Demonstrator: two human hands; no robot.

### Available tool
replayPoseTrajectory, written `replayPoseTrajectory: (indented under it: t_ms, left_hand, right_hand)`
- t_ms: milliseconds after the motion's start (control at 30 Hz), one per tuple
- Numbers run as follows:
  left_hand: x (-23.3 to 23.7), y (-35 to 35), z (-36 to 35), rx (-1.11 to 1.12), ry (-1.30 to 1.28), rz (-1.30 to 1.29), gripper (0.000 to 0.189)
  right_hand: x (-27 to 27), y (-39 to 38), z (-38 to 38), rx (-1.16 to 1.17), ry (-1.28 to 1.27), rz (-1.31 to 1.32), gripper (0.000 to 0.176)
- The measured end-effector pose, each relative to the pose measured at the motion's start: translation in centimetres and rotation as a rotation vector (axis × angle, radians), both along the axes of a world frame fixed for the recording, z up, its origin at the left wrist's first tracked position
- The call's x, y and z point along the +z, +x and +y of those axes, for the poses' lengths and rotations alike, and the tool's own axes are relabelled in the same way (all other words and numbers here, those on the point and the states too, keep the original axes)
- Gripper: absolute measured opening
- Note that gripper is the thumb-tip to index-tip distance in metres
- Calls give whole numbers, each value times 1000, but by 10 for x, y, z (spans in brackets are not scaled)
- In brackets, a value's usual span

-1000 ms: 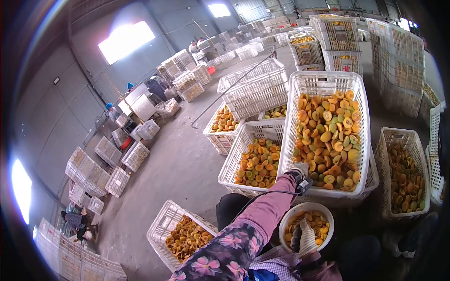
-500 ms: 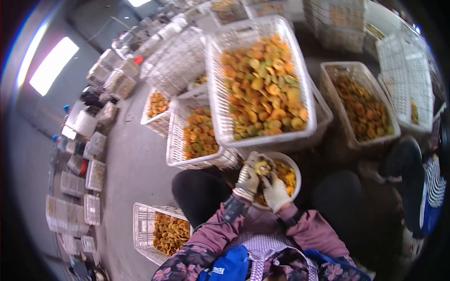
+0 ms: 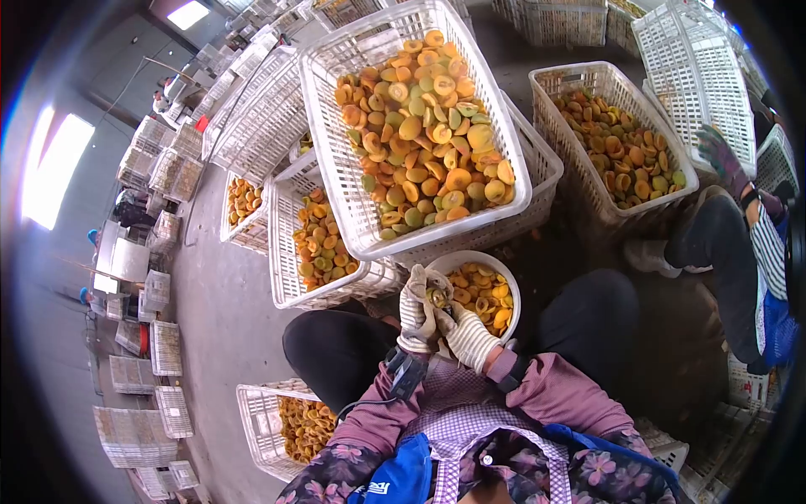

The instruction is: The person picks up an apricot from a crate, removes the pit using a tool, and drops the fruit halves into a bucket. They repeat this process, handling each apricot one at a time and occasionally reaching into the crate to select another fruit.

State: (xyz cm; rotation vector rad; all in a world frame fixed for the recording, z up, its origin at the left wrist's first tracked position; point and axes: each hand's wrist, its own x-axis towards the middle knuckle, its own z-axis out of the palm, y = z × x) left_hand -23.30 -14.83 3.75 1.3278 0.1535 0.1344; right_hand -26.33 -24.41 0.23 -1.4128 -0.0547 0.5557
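My left hand [image 3: 416,311], in a striped, soiled work glove, is closed around a small yellow-green piece of fruit [image 3: 437,296], perhaps an apricot. Pressed against it are the fingers of my right hand [image 3: 468,333], gloved the same way. A dark bit shows at those fingertips, too small to name. Both hands are above the left edge of a round white bucket [image 3: 517,294] between my knees. Orange-yellow fruit halves [image 3: 483,290] lie in the bucket. Just beyond it, a large white crate [image 3: 330,168] of halved, pitted apricots [image 3: 428,139] rests on another crate.
More fruit-filled crates stand left [image 3: 285,252], right [image 3: 546,126] and by my left leg [image 3: 256,424]. At the right edge sits another person, whose gloved hand [image 3: 724,155] is near an upright crate [image 3: 697,76]. Stacked crates [image 3: 130,374] line the left side.
The view has shifted, so the crates appear further left and higher. My hands stay together on the fruit above the bucket. The other person's gloved hand has come into view at right.
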Motion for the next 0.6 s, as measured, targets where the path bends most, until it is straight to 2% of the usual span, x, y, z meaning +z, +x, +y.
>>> replayPoseTrajectory:
  t_ms: [67, 100, 133, 167, 200, 233, 267, 300, 333, 400, 433, 467, 533, 567, 600]
  left_hand:
    - [1, -1, 0, -70, 84, -143, 41]
    - [3, -3, -1, -82, 84, -141, 41]
    - [13, -6, -4, -51, 295, -239, 39]
    - [18, -7, -7, -27, 502, -340, 37]
    - [10, -5, -3, -94, 105, -123, 33]
    - [9, -4, -4, -106, 13, -110, 32]
    - [9, -5, -2, -111, -75, -96, 32]
    - [5, -2, 5, -208, -6, -149, 29]
    - [1, -5, 9, -202, 0, -149, 29]
    - [-5, -10, 11, -146, 223, 0, 22]
    - [4, -14, -1, -150, 121, -14, 21]
    - [-6, -15, -8, -46, -164, 110, 21]
    - [5, -16, -4, -156, -131, 117, 26]
    - [1, -12, 2, -145, -129, 107, 26]
    - [-9, -8, 11, -183, 30, -14, 29]
  right_hand:
    - [17, 1, -6, 22, 32, 108, 30]
    - [33, 2, -13, 64, 130, 236, 29]
    - [43, 2, -17, 99, 230, 365, 27]
    - [40, -2, -13, 14, 334, 377, 23]
    - [34, -4, -9, -37, 361, 286, 24]
    - [23, -3, -10, 20, 343, 370, 24]
    - [37, 1, -13, 84, 329, 454, 25]
    - [52, 2, -27, 169, 294, 443, 25]
    - [50, -1, -27, 177, 298, 442, 25]
    - [35, -4, -21, 125, 297, 426, 26]
    - [-10, -14, -1, -61, 330, 114, 26]
    - [-38, -14, 5, -21, -21, -20, 25]
    - [-10, -15, -5, 18, -162, -140, 26]
    - [0, -14, -5, 29, -160, -150, 26]
    - [8, -15, -3, -5, 106, -71, 28]
